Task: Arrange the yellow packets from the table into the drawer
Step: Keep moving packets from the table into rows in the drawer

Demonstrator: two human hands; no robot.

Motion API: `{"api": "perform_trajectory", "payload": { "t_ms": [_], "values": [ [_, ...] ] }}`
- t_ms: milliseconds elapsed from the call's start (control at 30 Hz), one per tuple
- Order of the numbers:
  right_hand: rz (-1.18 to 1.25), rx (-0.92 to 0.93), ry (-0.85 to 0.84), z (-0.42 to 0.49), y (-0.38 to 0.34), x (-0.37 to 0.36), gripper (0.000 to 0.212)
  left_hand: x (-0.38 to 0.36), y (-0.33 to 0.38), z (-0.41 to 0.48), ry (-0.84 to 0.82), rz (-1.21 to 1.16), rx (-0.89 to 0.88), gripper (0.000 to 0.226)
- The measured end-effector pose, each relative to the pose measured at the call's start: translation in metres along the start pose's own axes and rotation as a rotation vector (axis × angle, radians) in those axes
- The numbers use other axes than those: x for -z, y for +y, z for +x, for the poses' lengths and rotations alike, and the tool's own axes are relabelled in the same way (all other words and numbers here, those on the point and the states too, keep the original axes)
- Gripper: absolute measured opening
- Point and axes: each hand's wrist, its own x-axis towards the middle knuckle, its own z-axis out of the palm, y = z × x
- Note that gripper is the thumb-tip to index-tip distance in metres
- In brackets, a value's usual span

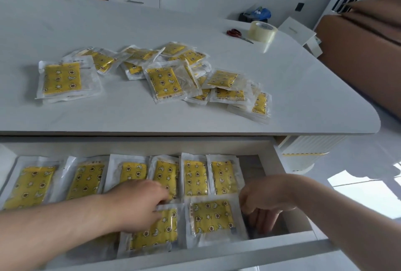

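Below a smooth white table (152, 118) with a rounded edge, an open white drawer (282, 246) is shown at 6 o'clock. Flat square yellow packets, printed with stars and moons and sealed in clear crinkled plastic, are strewn in a loose heap (165, 79) on the tabletop towards 12 o'clock. Six more are laid side by side in a back row (195, 177) in the drawer, with two in front.

The left hand (138, 203) is rested, fingers bent, on the top edge of the front left packet (156, 233). The right hand (262, 199) is held with fingers curled downward at the 3 o'clock edge of the front right packet (212, 216). Whether either hand is gripping cannot be told.

Red-handled scissors (235, 32) and a glossy roll of clear tape (262, 31) are seen at 2 o'clock.
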Motion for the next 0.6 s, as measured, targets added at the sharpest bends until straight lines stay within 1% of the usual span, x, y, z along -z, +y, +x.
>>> {"api": "perform_trajectory", "payload": {
  "t_ms": [100,167,200,233,300,333,400,433,500,533,600],
  "values": [
    [0.052,0.031,-0.084,0.004,-0.001,-0.006,0.018,0.003,0.001,0.001,-0.026,-0.004,0.033,0.032],
    [0.065,0.032,-0.091,0.005,-0.002,-0.005,0.017,0.003,0.002,0.001,-0.041,-0.01,0.043,0.041],
    [0.027,0.025,-0.082,0.003,-0.004,-0.004,0.015,0.003,0.002,0.001,-0.047,-0.001,0.042,0.046],
    [-0.057,0.027,-0.05,0.001,-0.006,-0.003,0.013,0.002,0.003,0.0,-0.052,0.016,0.034,0.052],
    [-0.315,0.083,0.095,-0.002,-0.012,-0.001,0.021,0.0,0.005,0.0,-0.066,0.057,0.023,0.061],
    [-0.422,0.148,0.192,-0.002,-0.016,-0.001,0.024,-0.001,0.005,0.0,-0.07,0.071,0.02,0.063],
    [-0.511,0.313,0.362,0.003,-0.024,-0.009,0.033,-0.002,0.006,0.002,-0.085,0.084,0.022,0.063],
    [-0.526,0.391,0.399,0.008,-0.027,-0.015,0.04,-0.002,0.006,0.002,-0.092,0.089,0.02,0.064],
    [-0.579,0.478,0.4,0.018,-0.032,-0.026,0.051,-0.001,0.007,0.003,-0.115,0.104,0.015,0.063],
    [-0.602,0.487,0.393,0.022,-0.034,-0.028,0.053,0.0,0.007,0.002,-0.121,0.111,0.011,0.062],
    [-0.603,0.479,0.393,0.026,-0.035,-0.029,0.05,0.001,0.006,0.001,-0.125,0.125,0.004,0.056]
  ]
}}
